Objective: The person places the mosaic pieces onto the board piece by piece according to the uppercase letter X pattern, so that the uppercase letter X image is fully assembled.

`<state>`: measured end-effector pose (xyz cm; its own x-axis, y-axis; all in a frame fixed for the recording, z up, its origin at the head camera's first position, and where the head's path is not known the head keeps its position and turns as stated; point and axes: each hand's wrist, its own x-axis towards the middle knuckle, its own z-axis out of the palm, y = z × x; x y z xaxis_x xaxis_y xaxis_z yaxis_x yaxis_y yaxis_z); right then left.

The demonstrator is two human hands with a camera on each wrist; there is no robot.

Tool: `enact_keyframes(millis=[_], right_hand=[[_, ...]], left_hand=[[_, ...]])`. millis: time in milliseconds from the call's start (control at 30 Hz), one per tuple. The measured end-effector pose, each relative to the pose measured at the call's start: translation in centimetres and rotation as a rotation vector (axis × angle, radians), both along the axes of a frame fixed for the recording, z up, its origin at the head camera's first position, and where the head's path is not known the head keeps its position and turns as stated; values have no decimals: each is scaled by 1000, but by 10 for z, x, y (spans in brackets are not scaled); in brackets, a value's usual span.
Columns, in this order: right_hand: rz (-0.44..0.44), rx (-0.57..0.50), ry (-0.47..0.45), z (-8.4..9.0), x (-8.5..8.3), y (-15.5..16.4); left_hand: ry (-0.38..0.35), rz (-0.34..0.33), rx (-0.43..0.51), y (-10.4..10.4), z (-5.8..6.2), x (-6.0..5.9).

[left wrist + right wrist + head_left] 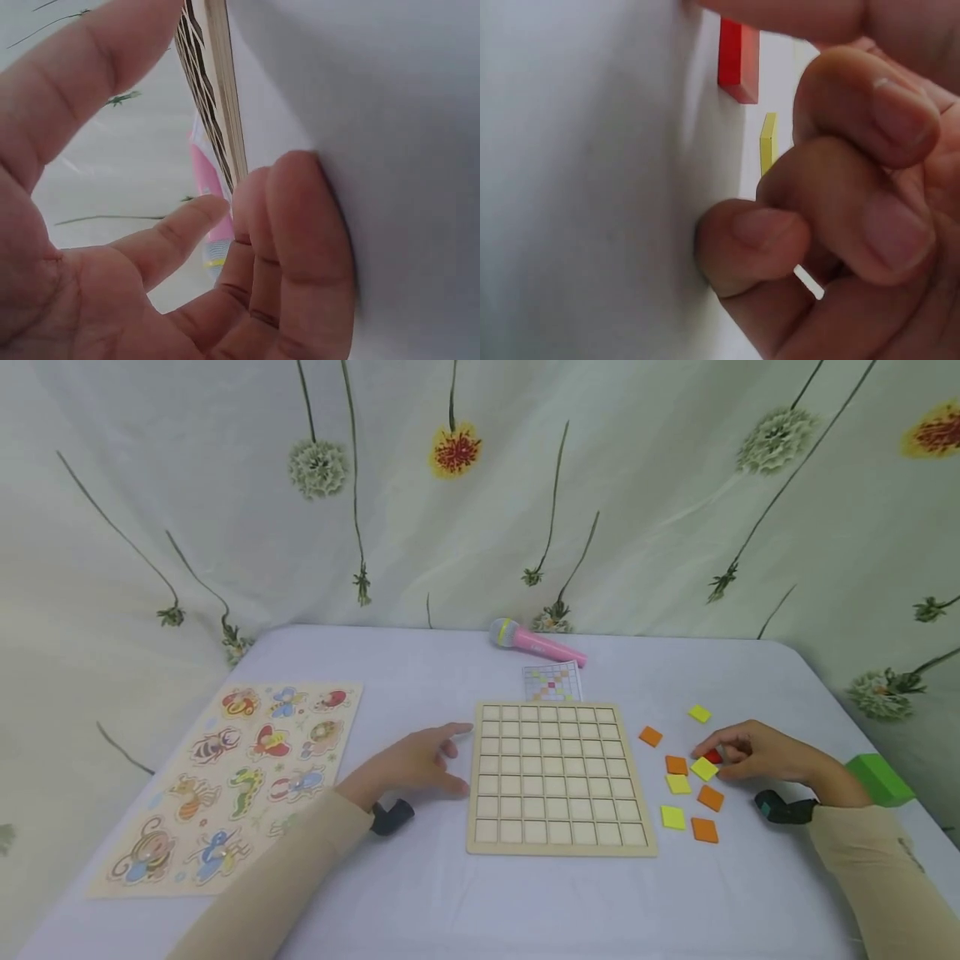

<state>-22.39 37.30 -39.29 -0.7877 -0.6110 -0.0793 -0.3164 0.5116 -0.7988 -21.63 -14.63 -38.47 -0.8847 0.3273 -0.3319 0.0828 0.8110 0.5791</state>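
Observation:
My left hand (414, 766) lies at the left edge of a wooden grid board (474, 777), thumb and index finger spread. In the left wrist view, the other fingers of this hand (300, 225) bend loosely beside the board's edge (229, 90). My right hand (768, 753) reaches over loose square tiles, its thumb and index finger apart around a red tile (712, 756). The thumb tip is beside a yellow tile (703, 768). In the right wrist view, the thumb partly hides the red tile (739, 64); the lower fingers (840, 195) are bent.
Several orange tiles (705, 830) and yellow tiles (672, 817) lie right of the board. Behind it are a small pattern card (552, 681) and a pink toy microphone (543, 645). An insect picture sheet (255, 747) lies left; a green block (881, 779) stands at the right edge.

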Motion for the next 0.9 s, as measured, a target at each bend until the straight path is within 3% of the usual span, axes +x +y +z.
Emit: enact_keyframes(millis=[167, 433, 700, 900], right_hand=[[-18, 26, 11, 1, 1, 0], [-66, 49, 26, 4, 4, -4], [-121, 113, 176, 10, 11, -27], [-110, 94, 153, 14, 9, -44]], left_hand=[[43, -9, -48, 6, -1, 4], [49, -11, -65, 8, 2, 11], [60, -18, -55, 8, 1, 12], [63, 5, -55, 8, 2, 12]])
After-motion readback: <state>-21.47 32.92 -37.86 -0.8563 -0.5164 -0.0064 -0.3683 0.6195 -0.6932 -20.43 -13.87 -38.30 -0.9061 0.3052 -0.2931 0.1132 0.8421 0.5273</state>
